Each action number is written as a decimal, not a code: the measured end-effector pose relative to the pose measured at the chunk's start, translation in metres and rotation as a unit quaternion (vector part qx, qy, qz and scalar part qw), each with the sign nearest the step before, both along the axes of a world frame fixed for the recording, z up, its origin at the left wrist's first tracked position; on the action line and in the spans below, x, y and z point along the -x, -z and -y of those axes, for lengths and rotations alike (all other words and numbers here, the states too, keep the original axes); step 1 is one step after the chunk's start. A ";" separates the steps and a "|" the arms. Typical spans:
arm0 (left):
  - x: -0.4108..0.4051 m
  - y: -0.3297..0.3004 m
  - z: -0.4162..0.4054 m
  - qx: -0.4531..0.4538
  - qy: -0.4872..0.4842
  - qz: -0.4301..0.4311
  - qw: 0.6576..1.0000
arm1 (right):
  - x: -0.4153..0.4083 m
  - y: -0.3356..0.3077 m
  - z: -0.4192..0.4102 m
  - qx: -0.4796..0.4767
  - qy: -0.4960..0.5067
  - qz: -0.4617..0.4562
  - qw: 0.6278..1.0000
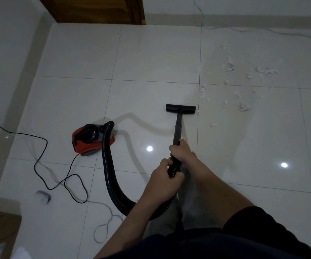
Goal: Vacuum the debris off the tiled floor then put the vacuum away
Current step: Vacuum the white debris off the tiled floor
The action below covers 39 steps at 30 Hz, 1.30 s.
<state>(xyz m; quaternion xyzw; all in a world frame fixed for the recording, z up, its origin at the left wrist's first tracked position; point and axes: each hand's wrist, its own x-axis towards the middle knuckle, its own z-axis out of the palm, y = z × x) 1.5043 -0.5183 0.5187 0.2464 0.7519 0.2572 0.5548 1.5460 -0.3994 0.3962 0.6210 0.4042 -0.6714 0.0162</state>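
Hands both clamped on the vacuum line, near frame centre. Right hand (179, 151) wrapped round the lower end of the black rigid plastic wand (177, 128), knuckles up. Left hand (166, 173) just behind it, gripping the black ribbed flexible hose (108, 165) where hose meets wand. Hands nearly touching, one ahead of the other along the tube.

Wand angled forward and down to the flat black rectangular floor nozzle (180, 108), sitting flat on the glossy white tiled floor (151, 58). Nozzle's right end at a grout line, just beside the nearest scraps.

White shredded paper debris (242, 107) scattered ahead and right of the nozzle, across the tiles at upper right; one scrap near the wand's right side, most of it well apart from the nozzle.

Hose loops down from the hands, under the left forearm, then curves up-left into the red and black canister vacuum body (87, 140), sitting on the floor left of the wand, well apart from the debris.

Thin black power cord (40, 146) runs from the canister's rear, snaking in loose loops over the floor at left and out past the left frame edge. Small dark blurred object (42, 197) on the floor beside the cord; cannot tell what.

Brown wooden door (93, 9) at top left, set in the white wall. Thin pale cable (253, 31) along the far floor near the wall at upper right. Two bright light reflections on the tiles. Dark short sleeve (253, 221) on the right arm.
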 end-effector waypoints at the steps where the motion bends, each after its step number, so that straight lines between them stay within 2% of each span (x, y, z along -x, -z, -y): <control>1: 0.000 0.001 0.005 0.000 0.000 0.000 1.000 | -0.001 0.000 0.005 0.001 -0.002 0.002 1.000; 22: -0.053 -0.003 0.062 -0.005 -0.003 0.006 1.000 | -0.052 -0.005 0.060 -0.007 -0.006 0.005 1.000; 28: -0.109 0.000 0.055 -0.002 0.020 -0.031 0.999 | -0.108 -0.006 0.052 -0.005 -0.017 0.009 1.000; 39: -0.214 -0.009 0.025 0.019 0.026 -0.008 0.999 | -0.218 -0.002 0.032 -0.001 -0.017 0.014 1.000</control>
